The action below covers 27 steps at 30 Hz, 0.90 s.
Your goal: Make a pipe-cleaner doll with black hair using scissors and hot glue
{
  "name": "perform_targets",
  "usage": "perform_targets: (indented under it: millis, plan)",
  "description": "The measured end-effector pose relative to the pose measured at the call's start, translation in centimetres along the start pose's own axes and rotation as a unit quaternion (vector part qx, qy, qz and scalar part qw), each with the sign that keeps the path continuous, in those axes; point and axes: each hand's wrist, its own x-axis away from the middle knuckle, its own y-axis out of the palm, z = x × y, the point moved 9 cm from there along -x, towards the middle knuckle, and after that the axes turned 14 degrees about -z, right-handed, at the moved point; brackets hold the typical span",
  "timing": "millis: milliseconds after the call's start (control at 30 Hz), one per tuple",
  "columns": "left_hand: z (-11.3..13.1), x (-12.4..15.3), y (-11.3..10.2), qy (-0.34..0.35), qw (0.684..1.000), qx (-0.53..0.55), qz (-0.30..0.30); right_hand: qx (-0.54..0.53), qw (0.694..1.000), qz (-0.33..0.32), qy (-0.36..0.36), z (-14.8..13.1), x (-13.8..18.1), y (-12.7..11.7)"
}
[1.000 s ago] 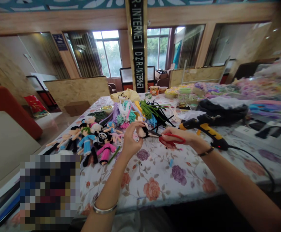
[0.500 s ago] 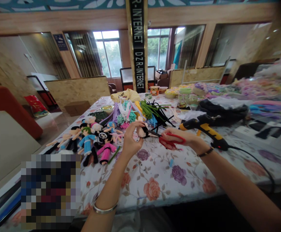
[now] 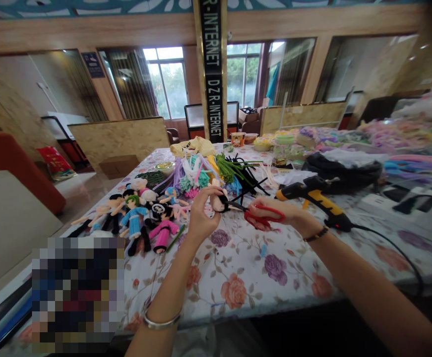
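Between the thumb and fingers of my left hand (image 3: 204,215) is a small doll piece (image 3: 219,202), pale with black parts, perhaps a head; my fingers cover some of it. My right hand (image 3: 275,212) grips red-handled scissors (image 3: 261,217). Their dark blades point left and reach the black side of the doll piece; whether they touch it I cannot tell. Left of my left hand lie several finished-looking fuzzy dolls, among them one in blue with green hair (image 3: 131,220) and one in pink with black hair (image 3: 162,229).
Bundles of coloured pipe cleaners (image 3: 197,173) lie beyond my hands. A yellow-and-black glue gun (image 3: 318,198) sits to the right, its cord trailing off the table's near edge. Black plastic bags (image 3: 344,171) and heaped fuzzy material (image 3: 394,136) fill the far right. A flowered cloth (image 3: 234,290) covers the table.
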Motion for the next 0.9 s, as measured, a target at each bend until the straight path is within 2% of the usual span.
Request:
perform_targets:
  millis: [200, 500, 667, 800, 900]
  plan:
    - [0.2, 0.0, -0.1, 0.003, 1.0, 0.004, 0.001, -0.005, 1.0, 0.009, 0.018, 0.4, 0.0, -0.2]
    - [0.6, -0.1, -0.4, 0.004, 1.0, -0.018, 0.005, 0.014, 1.0, 0.011, -0.013, 0.4, 0.0, -0.8]
    - [1.5, -0.1, -0.4, 0.005, 0.993, -0.12, -0.011, 0.06, 0.998, 0.02, 0.001, 0.8, -0.1, -1.4]
    - [2.2, 0.0, 0.0, 0.021, 0.976, -0.214, -0.031, 0.119, 0.99, 0.069, 0.038, 1.4, -0.2, -2.5]
    - [3.0, 0.0, 0.2, 0.064, 0.962, -0.261, -0.053, 0.189, 0.976, 0.111, 0.016, 0.8, -0.3, -3.2]
